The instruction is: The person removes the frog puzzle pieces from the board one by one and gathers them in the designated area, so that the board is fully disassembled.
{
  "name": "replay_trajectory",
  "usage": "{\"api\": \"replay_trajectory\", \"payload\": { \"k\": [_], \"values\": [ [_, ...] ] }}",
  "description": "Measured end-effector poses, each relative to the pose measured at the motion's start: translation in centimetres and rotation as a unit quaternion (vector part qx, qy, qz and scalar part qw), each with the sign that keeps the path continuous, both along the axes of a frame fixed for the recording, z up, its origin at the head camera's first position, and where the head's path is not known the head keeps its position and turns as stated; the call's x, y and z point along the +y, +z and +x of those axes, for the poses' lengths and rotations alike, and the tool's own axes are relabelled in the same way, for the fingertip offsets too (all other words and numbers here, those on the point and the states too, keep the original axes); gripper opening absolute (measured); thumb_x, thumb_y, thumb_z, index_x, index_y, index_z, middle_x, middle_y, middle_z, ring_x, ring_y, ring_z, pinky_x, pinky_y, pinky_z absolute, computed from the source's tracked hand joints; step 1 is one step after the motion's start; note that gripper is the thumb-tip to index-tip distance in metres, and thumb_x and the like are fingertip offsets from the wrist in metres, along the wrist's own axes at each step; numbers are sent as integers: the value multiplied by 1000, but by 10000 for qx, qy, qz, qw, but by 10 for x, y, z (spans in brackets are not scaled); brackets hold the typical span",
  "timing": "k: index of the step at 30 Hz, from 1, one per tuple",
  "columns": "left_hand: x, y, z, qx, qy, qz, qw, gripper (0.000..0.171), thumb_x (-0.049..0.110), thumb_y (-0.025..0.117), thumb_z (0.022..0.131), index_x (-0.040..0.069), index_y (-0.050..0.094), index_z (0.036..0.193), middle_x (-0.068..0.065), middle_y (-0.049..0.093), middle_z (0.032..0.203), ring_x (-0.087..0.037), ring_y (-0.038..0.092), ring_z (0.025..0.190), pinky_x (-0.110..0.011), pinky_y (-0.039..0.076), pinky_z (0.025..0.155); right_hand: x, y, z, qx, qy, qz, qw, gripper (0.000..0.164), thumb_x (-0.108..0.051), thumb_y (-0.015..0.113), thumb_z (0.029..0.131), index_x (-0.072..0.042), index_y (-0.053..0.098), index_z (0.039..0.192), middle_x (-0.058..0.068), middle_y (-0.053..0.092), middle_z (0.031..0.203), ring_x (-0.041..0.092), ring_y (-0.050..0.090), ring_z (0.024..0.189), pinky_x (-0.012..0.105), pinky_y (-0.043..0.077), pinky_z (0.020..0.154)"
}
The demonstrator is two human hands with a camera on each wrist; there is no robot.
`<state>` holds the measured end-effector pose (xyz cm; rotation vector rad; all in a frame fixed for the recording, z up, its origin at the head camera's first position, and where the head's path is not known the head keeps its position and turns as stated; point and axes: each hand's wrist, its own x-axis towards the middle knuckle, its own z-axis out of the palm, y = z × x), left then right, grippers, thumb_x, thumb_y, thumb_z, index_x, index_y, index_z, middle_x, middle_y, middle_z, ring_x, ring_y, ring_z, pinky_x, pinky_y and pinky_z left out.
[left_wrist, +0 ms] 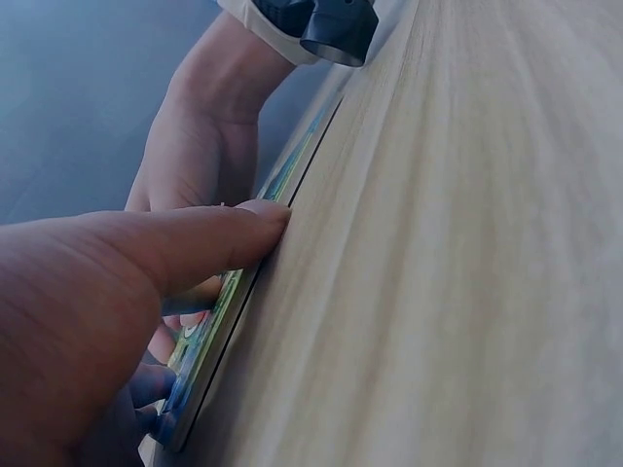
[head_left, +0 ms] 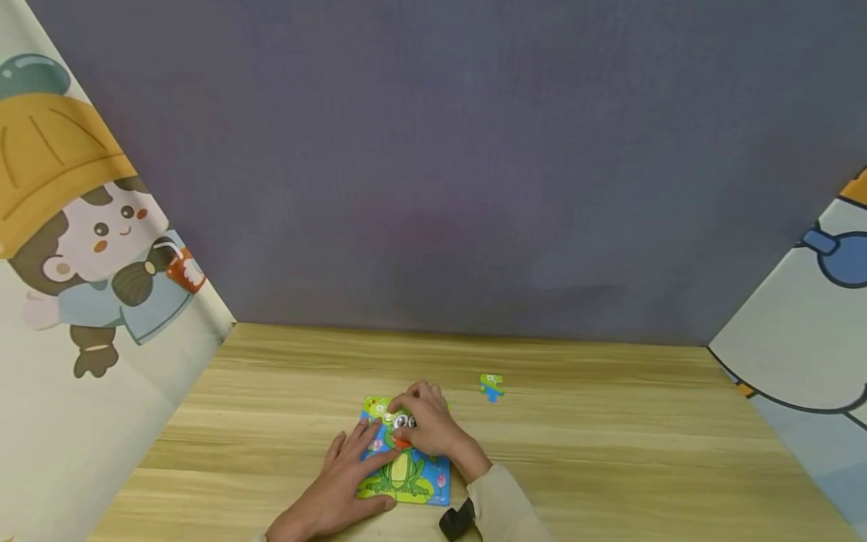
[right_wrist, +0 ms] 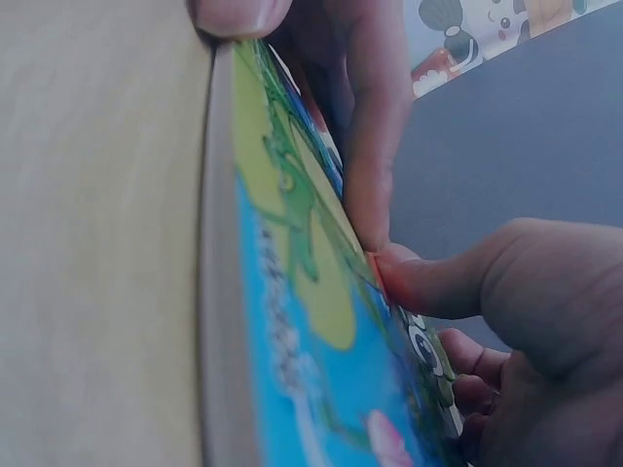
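Observation:
A frog jigsaw puzzle (head_left: 402, 473) in a thin flat board lies near the front of the table. My left hand (head_left: 339, 482) rests spread over its left side. In the left wrist view, the thumb (left_wrist: 209, 243) touches the board's near edge. My right hand (head_left: 436, 427) bends over the puzzle's top, thumb on the red mouth and fingers curled toward the top edge. Between them is the puzzle piece (right_wrist: 425, 345) with the frog's eyes, which they pinch. Part of the upper right is hidden under this hand.
A loose puzzle piece (head_left: 492, 388), green and blue, lies on the wooden table (head_left: 609, 444) beyond and to the right of the board. A dark grey panel (head_left: 440, 165) closes off the back. Cartoon-printed walls stand left and right. A black device (head_left: 457, 519) sits on the right wrist.

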<state>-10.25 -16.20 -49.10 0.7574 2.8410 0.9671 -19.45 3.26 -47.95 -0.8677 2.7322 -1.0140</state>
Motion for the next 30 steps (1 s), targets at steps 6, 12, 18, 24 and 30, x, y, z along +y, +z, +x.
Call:
{"api": "replay_trajectory", "payload": {
  "k": [6, 12, 18, 24, 30],
  "values": [
    [0, 0, -1, -10, -2, -42, 10000, 61, 53, 70, 88, 21, 60, 139, -24, 28, 163, -55, 22, 149, -83, 15, 106, 2, -1, -1, -18, 41, -96, 9999, 28, -21, 76, 88, -18, 69, 114, 5, 54, 115, 13, 34, 96, 30, 29, 84],
    [0, 0, 0, 16, 4, -23, 10000, 60, 52, 70, 88, 21, 60, 139, -25, 29, 163, -55, 22, 149, -82, 15, 107, 6, 3, -4, -275, 49, -523, 9982, 36, -19, 76, 88, -13, 64, 122, 7, 59, 112, 15, 43, 98, 30, 37, 84],
    [-1, 0, 1, 85, -32, 64, 9999, 59, 50, 70, 88, 19, 61, 137, -26, 31, 161, -56, 22, 149, -81, 15, 106, 15, 7, -9, -619, 118, -1081, 9921, 23, -13, 69, 94, -6, 67, 115, 8, 64, 101, 10, 50, 81, 21, 44, 72],
    [0, 0, 2, 101, -10, 51, 9999, 58, 50, 71, 88, 19, 62, 137, -26, 32, 161, -55, 23, 148, -81, 15, 106, 24, 10, -13, -675, 234, -977, 9927, 18, -9, 62, 98, -7, 71, 113, 8, 72, 107, 7, 57, 84, 22, 48, 75],
    [0, -1, 1, 48, -4, 19, 10000, 59, 51, 70, 88, 20, 61, 137, -25, 31, 162, -55, 22, 149, -82, 15, 107, 27, 9, -13, -606, 258, -854, 9942, 21, -6, 62, 97, -9, 72, 115, 8, 72, 108, 5, 56, 81, 22, 49, 73]
  ]
}}
